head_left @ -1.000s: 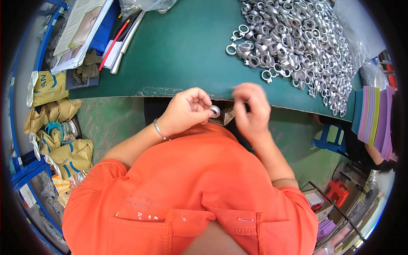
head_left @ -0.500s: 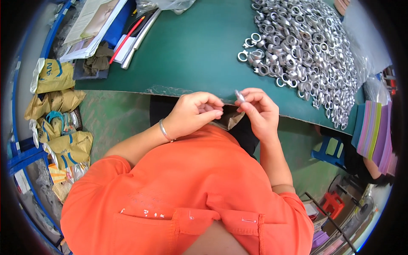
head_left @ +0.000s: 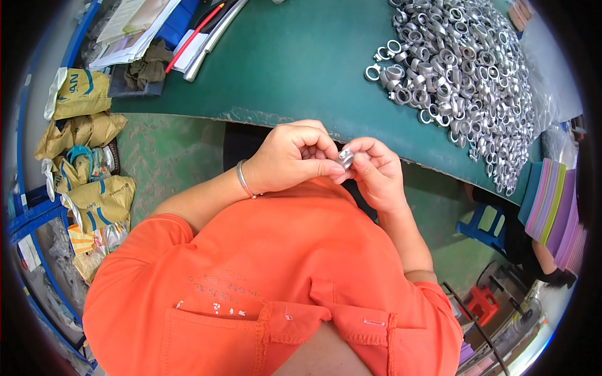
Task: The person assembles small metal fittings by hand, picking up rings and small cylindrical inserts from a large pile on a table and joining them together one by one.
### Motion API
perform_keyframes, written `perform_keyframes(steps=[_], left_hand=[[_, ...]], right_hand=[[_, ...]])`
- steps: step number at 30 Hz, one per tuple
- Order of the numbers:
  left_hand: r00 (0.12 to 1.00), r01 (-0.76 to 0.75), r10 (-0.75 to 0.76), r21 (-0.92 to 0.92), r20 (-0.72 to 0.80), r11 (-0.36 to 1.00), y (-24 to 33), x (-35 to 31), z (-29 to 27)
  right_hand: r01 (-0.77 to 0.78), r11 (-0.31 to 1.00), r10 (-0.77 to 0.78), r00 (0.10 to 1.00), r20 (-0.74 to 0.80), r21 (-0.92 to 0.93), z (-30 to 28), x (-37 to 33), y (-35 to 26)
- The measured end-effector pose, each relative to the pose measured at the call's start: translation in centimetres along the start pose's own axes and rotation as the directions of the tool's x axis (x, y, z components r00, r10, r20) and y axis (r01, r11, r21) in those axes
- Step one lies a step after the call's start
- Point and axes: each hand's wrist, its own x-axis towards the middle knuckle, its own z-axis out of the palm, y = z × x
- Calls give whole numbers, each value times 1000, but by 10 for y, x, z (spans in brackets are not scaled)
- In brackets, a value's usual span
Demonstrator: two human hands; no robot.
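A small silvery metal ring clamp [head_left: 345, 159] is pinched between both hands, just off the near edge of the green table. My left hand [head_left: 295, 153] closes on its left side with thumb and forefinger. From the other side, my right hand [head_left: 378, 169] grips it between thumb and fingers. Part of the ring is covered by my fingertips. On the right of the table lies a large heap of similar metal rings [head_left: 461, 69], with a few loose ones at its left side.
The green table [head_left: 301, 69] spans the top. Papers [head_left: 128, 37], a red pen [head_left: 194, 37] and a grey bin with a cloth [head_left: 145, 69] sit at its left. Striped foam sheets [head_left: 549, 203] stand at right, near a blue stool [head_left: 483, 224]. Tan sacks [head_left: 100, 197] line the left shelving.
My left hand has moved right and taken hold of the ring, which only my right hand held before. The ring is turned and shows more of its face. The view has shifted slightly.
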Motion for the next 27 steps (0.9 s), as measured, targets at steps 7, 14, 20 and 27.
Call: perform_keyframes(steps=[7,14,20,27], left_hand=[[992,-5,-53,464,112,886,-18,-9,-9],[977,49,-139,458,164,887,-18,-7,-4],[975,118,-184,421,121,900,-15,-10,-11],[975,113,-177,383,136,917,-16,6,-4]], right_hand=[[379,-147,-446,799,404,-913,0,26,-18],[-88,-723,-466,795,389,-685,-28,103,-44],[92,-641,-436,773,460,-762,-34,88,-43],[503,-359,-326,722,611,-786,-26,62,-27]])
